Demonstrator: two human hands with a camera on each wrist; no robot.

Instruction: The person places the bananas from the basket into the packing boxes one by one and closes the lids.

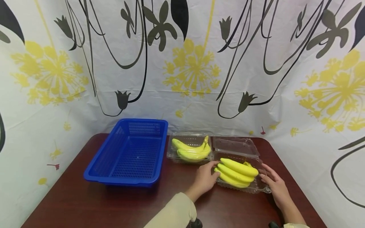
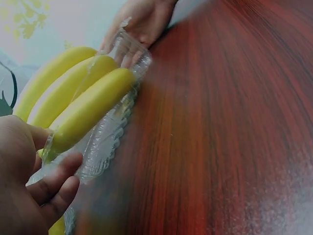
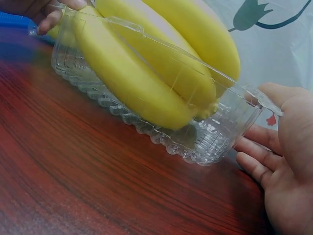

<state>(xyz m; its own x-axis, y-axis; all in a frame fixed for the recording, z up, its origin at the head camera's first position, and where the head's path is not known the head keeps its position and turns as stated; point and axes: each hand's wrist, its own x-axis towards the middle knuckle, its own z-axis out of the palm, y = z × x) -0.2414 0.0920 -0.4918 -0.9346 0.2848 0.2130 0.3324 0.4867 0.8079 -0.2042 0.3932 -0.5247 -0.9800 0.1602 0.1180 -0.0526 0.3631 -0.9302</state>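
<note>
A clear plastic clamshell container (image 1: 258, 186) stands on the right part of the table, its lid (image 1: 235, 146) folded back behind it. Inside lies a bunch of yellow bananas (image 1: 236, 172), rising above the container's rim. My left hand (image 1: 204, 175) grips the container's left side, with the thumb at the rim and the other fingers outside the wall in the left wrist view. At the opposite end, my right hand (image 1: 275, 185) holds the right side, fingers along the outer wall (image 3: 261, 147). The container's base sits close over the tabletop in the right wrist view.
Left of my hands stands a blue plastic basket (image 1: 163, 148) with slotted walls. Between it and the open container, a second clear container (image 1: 171, 155) holds more bananas (image 1: 194, 150). The dark red table (image 1: 85, 209) ends at a patterned cloth (image 1: 194, 110) behind.
</note>
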